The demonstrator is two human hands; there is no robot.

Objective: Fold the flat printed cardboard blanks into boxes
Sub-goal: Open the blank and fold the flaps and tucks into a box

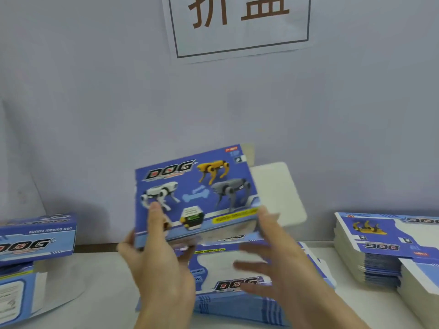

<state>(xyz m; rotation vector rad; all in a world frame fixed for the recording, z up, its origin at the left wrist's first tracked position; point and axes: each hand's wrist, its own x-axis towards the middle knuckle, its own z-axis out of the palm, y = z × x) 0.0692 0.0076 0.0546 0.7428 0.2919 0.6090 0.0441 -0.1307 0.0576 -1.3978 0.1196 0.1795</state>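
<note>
Left hand (156,255) fingers clamped on the lower left corner of a folded box (197,195), thumb on its printed front. Right hand (273,252) fingers spread apart and blurred, touching the lower right corner. Held tilted above a stack of flat blanks (237,281) on the surface (99,293). More blanks (380,245) stacked at right; finished boxes (35,236) at left.

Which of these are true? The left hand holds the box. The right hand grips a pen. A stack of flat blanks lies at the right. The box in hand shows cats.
1. The left hand holds the box: true.
2. The right hand grips a pen: false; its fingers are spread and it holds no pen.
3. A stack of flat blanks lies at the right: true.
4. The box shows cats: false; it shows robot dogs and reads DOG.
</note>
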